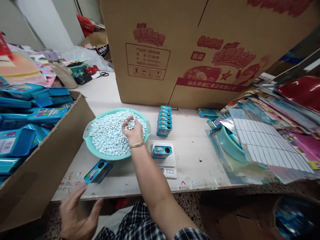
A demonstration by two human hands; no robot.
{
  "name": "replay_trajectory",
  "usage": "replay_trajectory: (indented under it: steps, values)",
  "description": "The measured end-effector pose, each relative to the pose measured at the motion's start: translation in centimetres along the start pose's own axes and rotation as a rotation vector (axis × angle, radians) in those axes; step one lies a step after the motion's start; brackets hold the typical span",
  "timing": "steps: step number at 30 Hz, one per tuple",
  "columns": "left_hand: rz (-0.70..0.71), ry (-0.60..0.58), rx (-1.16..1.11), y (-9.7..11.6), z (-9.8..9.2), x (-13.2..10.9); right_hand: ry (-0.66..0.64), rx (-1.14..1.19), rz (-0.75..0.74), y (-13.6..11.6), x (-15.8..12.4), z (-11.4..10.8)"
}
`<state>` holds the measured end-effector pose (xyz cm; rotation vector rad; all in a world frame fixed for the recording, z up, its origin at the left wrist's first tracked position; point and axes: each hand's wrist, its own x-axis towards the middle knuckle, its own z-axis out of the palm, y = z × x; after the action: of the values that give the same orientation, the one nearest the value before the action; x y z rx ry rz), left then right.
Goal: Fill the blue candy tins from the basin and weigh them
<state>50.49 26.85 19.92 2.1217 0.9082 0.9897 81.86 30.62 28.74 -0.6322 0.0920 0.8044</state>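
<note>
My right hand (132,128) is cupped over the teal basin (87,141), holding a small heap of candies (130,125) in its curled palm. Pale blue and white candies (107,135) fill the basin below. Fingers spread, my left hand (78,213) hangs empty at the table's front edge, slightly blurred. Just beyond it a blue candy box (98,171) lies tilted, a dark round hole in its end. Another blue box (161,151) stands on a white scale (171,163), right of my right forearm.
A row of several blue boxes (164,121) stands behind the scale. On the left is a carton (57,140) heaped with blue boxes. One large printed carton (147,86) walls off the back. Label sheets (267,136) lie over a teal bowl (231,148) at right.
</note>
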Motion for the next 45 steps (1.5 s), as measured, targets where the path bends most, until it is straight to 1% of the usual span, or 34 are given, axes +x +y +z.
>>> replay_trajectory:
  steps: [1, 3, 4, 5, 7, 10, 12, 14, 16, 19, 23, 26, 28, 30, 33, 36, 38, 40, 42, 45]
  values:
    - [0.090, -0.041, 0.001, 1.3, 0.7, 0.2, -0.014, 0.011, -0.028, -1.1, -1.1, -0.3]
    - [0.244, -0.211, -0.042, 4.1, 2.7, 1.1, -0.038, 0.013, -0.097, -3.5, -3.5, -1.5]
    - [0.288, -0.308, -0.074, 5.5, 3.9, 1.8, -0.042, 0.016, -0.118, -4.9, -4.8, -2.4]
    - [0.314, -0.369, -0.101, 6.9, 5.1, 2.6, -0.041, 0.022, -0.138, -6.4, -6.1, -3.4]
    - [0.356, -0.425, -0.133, 9.3, 8.0, 4.5, -0.021, 0.028, -0.189, -9.1, -8.3, -5.8]
    - [0.489, -0.507, -0.130, 12.2, 12.3, 7.2, 0.082, -0.063, -0.319, -11.9, -10.5, -9.4]
    - [0.563, -0.561, -0.098, 13.5, 14.8, 8.4, 0.155, -0.162, -0.384, -12.6, -11.2, -11.2]
    - [0.585, -0.614, -0.056, 14.5, 16.8, 9.2, 0.217, -0.223, -0.426, -12.3, -11.5, -12.2]
    - [0.569, -0.670, -0.022, 15.2, 18.3, 9.5, 0.268, -0.247, -0.459, -11.6, -11.5, -12.6]
    - [0.529, -0.699, -0.003, 15.7, 19.4, 9.5, 0.300, -0.278, -0.508, -10.4, -11.2, -12.4]
    - [0.487, -0.681, -0.025, 15.5, 20.0, 9.2, 0.291, -0.331, -0.564, -9.4, -11.0, -12.2]
    - [0.466, -0.670, -0.068, 15.3, 20.2, 9.0, 0.281, -0.355, -0.597, -9.1, -11.1, -12.1]
    - [0.458, -0.669, -0.081, 15.2, 20.3, 8.9, 0.297, -0.336, -0.597, -9.1, -11.0, -12.2]
    - [0.451, -0.672, -0.072, 15.2, 20.3, 8.9, 0.311, -0.262, -0.562, -9.4, -10.7, -12.3]
    - [0.443, -0.679, -0.043, 15.2, 20.5, 8.8, 0.299, -0.080, -0.461, -10.4, -10.0, -13.0]
    - [0.453, -0.696, -0.042, 15.2, 20.1, 8.9, 0.209, 0.103, -0.341, -12.2, -9.7, -14.5]
    - [0.470, -0.684, -0.071, 15.0, 19.1, 9.2, 0.115, 0.228, -0.288, -13.8, -10.0, -15.9]
    - [0.470, -0.646, -0.103, 14.5, 17.3, 9.5, 0.038, 0.348, -0.276, -15.3, -10.8, -17.4]
    - [0.425, -0.597, -0.117, 13.8, 15.1, 9.9, 0.013, 0.427, -0.308, -16.6, -12.0, -18.7]
    - [0.314, -0.535, -0.102, 12.3, 12.1, 10.3, 0.038, 0.452, -0.380, -17.6, -13.7, -20.3]
